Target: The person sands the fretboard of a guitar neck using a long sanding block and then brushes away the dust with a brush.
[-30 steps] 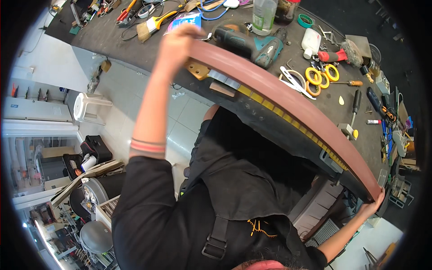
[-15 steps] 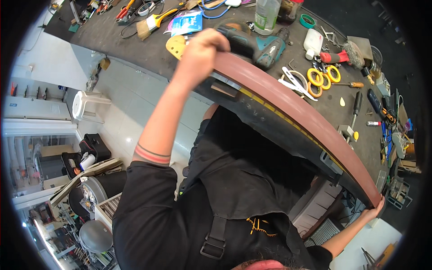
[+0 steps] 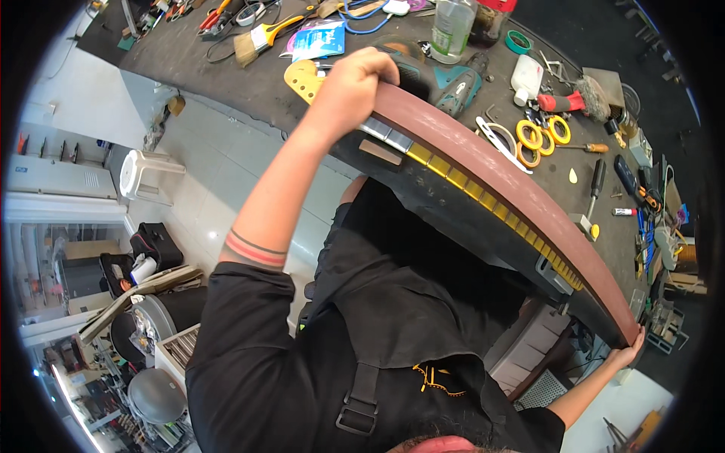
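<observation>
My left hand [image 3: 351,94] grips the upper-left end of a long reddish-brown bar [image 3: 483,162]; my right hand [image 3: 627,349] holds its lower-right end. The bar lies lengthwise above a long yellow piece with metal crossbars [image 3: 479,192], part of which it hides, at the bench's front edge. A pale yellow end with several holes [image 3: 297,75] sticks out beyond my left hand. A small wooden block [image 3: 380,152] shows below the bar. A teal-and-black power tool [image 3: 457,90] lies just behind it.
The cluttered dark bench [image 3: 196,53] holds a paintbrush [image 3: 257,45], bottles [image 3: 453,30], yellow tape rolls [image 3: 529,136], screwdrivers [image 3: 598,174] and a red-handled brush [image 3: 566,102]. A white stool [image 3: 140,175] and black bags [image 3: 155,249] stand on the floor at the left.
My left hand and the bar have shifted right along the yellow piece, uncovering more of its holed end. My right hand moved slightly downward with the bar.
</observation>
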Demonstrator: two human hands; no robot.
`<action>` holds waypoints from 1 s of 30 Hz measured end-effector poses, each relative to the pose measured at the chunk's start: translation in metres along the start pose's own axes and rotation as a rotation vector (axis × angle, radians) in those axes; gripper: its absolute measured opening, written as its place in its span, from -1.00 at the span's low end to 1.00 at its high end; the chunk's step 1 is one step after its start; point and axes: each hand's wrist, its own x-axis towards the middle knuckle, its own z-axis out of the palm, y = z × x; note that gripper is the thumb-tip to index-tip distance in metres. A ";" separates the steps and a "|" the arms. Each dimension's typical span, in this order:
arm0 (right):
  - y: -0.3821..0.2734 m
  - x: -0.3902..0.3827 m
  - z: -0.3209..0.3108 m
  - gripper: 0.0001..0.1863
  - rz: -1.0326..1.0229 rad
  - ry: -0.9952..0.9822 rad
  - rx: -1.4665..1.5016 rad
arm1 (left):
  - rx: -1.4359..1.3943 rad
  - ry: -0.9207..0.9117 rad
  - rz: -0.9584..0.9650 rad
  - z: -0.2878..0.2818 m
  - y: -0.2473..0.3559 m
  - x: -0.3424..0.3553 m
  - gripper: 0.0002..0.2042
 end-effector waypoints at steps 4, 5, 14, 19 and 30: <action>0.015 -0.064 0.094 -0.64 0.024 -0.279 0.061 | 0.071 0.169 -0.301 -0.116 -0.088 -0.006 -0.72; 0.003 -0.115 0.144 -0.64 0.015 -0.278 0.056 | 0.055 0.244 -0.287 -0.145 -0.105 -0.006 -0.72; 0.002 0.010 0.028 -0.62 0.038 -0.038 0.059 | -0.005 0.080 -0.118 -0.006 -0.006 0.001 -0.77; 0.009 -0.113 0.171 -0.71 0.005 -0.341 0.174 | 0.105 0.233 -0.345 -0.161 -0.112 0.000 -0.75; 0.016 -0.053 0.101 -0.66 -0.089 -0.181 0.120 | 0.000 0.199 -0.300 -0.081 -0.077 0.011 -0.74</action>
